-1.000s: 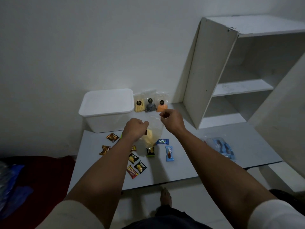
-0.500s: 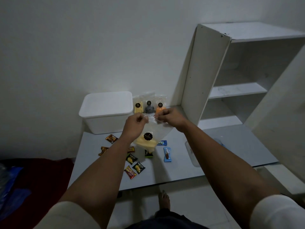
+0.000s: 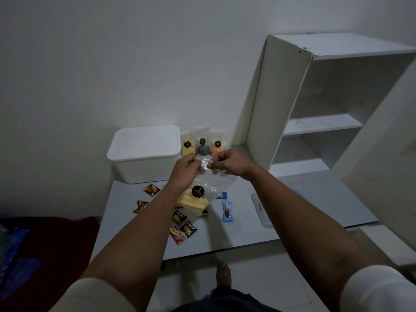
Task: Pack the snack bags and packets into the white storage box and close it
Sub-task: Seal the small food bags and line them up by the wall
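Observation:
A clear snack bag [image 3: 203,192] with yellow sticks and a black round label hangs above the table. My left hand [image 3: 185,168] and my right hand [image 3: 229,162] both pinch its top edge, close together. The white storage box [image 3: 144,163] stands at the back left of the table with its lid on. Three more clear bags, yellow [image 3: 188,146], grey [image 3: 202,145] and orange [image 3: 218,146], lean against the wall beside the box. Several small packets lie on the table: brown [image 3: 152,189], black [image 3: 188,228], red [image 3: 177,235], blue [image 3: 227,211].
The grey table [image 3: 315,199] ends at a front edge near my feet. A white shelf unit [image 3: 315,122] stands at the back right. A clear plastic item [image 3: 261,209] lies right of my right arm. A red cloth and blue plastic [image 3: 20,262] lie on the floor at left.
My hands have drawn closer together on the bag's top edge, and the bag hangs a little lower, with its label now in full view. The view has shifted slightly.

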A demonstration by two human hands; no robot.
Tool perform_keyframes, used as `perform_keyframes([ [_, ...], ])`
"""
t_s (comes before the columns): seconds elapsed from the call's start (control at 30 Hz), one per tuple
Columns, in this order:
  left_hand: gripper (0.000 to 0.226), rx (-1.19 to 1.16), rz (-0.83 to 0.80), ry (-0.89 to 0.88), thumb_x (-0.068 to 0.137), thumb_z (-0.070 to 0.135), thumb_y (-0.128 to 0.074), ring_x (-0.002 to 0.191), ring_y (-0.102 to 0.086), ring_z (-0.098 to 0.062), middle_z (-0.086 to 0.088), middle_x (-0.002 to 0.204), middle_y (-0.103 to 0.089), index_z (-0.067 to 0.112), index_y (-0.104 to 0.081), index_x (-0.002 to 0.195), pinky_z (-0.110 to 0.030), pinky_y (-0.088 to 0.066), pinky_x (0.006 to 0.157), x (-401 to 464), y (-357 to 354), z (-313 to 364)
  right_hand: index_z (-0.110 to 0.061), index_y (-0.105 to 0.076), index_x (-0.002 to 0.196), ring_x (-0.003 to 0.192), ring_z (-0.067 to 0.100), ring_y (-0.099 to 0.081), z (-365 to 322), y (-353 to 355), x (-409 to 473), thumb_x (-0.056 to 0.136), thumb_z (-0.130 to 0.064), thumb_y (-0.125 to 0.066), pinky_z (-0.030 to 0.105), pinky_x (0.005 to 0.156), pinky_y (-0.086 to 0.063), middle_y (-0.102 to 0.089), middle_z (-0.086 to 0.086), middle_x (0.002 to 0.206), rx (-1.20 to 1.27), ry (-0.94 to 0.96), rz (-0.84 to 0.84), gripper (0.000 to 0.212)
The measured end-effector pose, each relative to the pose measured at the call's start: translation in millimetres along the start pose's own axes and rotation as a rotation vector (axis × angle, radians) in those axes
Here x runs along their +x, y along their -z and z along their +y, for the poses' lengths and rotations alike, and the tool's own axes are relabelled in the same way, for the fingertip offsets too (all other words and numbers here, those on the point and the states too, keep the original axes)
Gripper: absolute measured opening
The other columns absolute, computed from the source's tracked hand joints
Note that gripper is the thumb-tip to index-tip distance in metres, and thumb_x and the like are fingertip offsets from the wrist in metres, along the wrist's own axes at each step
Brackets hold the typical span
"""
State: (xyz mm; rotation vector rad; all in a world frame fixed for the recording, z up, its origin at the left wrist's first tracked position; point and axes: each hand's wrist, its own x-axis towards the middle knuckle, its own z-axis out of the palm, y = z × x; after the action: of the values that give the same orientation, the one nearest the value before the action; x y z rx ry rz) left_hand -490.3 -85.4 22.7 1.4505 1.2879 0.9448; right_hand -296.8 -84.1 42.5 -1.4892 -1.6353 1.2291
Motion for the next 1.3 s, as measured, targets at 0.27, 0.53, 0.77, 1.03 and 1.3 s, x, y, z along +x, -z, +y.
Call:
perform_keyframes([
  [0.27,0.026,0.064,-0.077,-0.011,0.103,0.021,-0.055,0.088,-0.073,-0.022,-0.003,0.082,-0.073,0.020,-0.060,0.078,-0.043,-0.055,0.092,-1,-1,0,0.000,-0.075,0.095,0.069,0.007,-0.069,-1,0,1,0.090,-0.009,-0.073,0.016,0.060,-0.049,-0.074,0.004,0.080,-0.036,-0.017,-0.049,0.010],
  [0.53,0.019,-0.023,-0.046,0.040,0.098,0.020,-0.062,0.082,-0.070,-0.018,-0.010,0.087,-0.078,0.015,-0.071,0.082,-0.041,-0.055,0.092,-1,1,-1,-0.010,-0.071,0.088,0.080,0.014,-0.070,5,5,0,0.092,-0.018,-0.074,0.031,0.076,-0.054,-0.073,0.008,0.086,-0.010,-0.026,-0.072,0.009],
  [0.77,0.010,-0.008,-0.073,0.025,0.095,0.013,-0.065,0.082,-0.068,-0.018,-0.012,0.090,-0.078,0.009,-0.075,0.093,-0.041,-0.056,0.092,1,3,0,-0.013,-0.074,0.085,0.080,0.016,-0.072,7,7,-2,0.088,-0.018,-0.078,0.031,0.074,-0.056,-0.076,0.011,0.089,0.021,-0.046,-0.061,0.007],
  [1.03,0.018,-0.048,-0.092,0.076,0.094,0.025,-0.069,0.075,-0.066,-0.011,-0.006,0.089,-0.079,0.009,-0.076,0.094,-0.026,-0.052,0.077,2,6,-2,-0.019,-0.072,0.085,0.088,0.016,-0.070,12,9,-7,0.093,-0.017,-0.071,0.034,0.079,-0.055,-0.074,0.006,0.092,0.124,-0.098,-0.079,0.008],
  [1.3,0.012,-0.068,-0.036,0.033,0.092,0.018,-0.072,0.072,-0.067,-0.007,-0.007,0.086,-0.075,0.006,-0.075,0.092,-0.016,-0.052,0.069,5,5,-1,-0.016,-0.073,0.087,0.083,0.015,-0.071,12,4,-9,0.090,-0.018,-0.074,0.035,0.080,-0.055,-0.075,0.005,0.087,0.202,-0.112,-0.014,0.004],
])
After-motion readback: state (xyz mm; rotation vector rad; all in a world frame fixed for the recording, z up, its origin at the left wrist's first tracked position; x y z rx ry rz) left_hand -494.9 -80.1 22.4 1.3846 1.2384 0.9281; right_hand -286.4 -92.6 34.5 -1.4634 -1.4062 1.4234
